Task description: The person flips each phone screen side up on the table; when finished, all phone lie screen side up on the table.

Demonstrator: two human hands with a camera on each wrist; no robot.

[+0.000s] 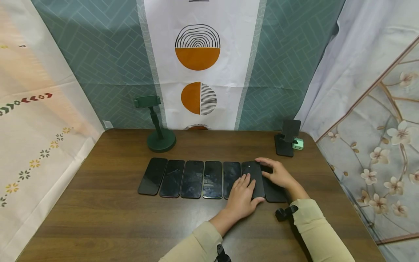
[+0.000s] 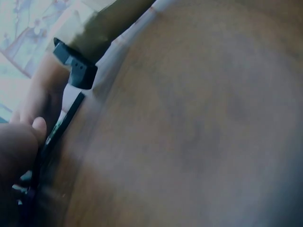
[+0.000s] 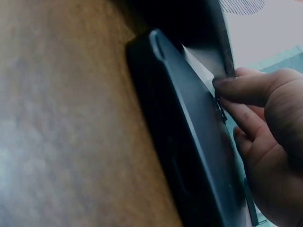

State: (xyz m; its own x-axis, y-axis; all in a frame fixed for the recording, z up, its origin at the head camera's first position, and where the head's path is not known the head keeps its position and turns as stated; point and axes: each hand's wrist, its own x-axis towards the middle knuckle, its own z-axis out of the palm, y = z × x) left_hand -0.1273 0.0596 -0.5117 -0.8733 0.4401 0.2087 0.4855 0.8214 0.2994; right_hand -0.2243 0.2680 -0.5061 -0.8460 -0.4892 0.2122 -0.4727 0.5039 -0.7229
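Several dark phones lie side by side in a row on the wooden table (image 1: 108, 214). Near the row's right end, one phone (image 1: 254, 174) shows a dark back with a small camera mark. My left hand (image 1: 241, 196) rests on its lower left part, fingers fairly straight and spread, thumb by the bottom edge. With thumb and fingers, my right hand (image 1: 278, 176) grips its upper right part. In the right wrist view, that hand's fingers (image 3: 244, 90) hold a dark slab's edge above another phone (image 3: 189, 127). The rightmost phone (image 1: 275, 193) lies partly under my right hand.
A green phone stand (image 1: 162, 141) stands at the back left. At the back right are a black stand (image 1: 284, 145) and a small mint-green block (image 1: 298, 143). Patterned cloths hang behind and at both sides.
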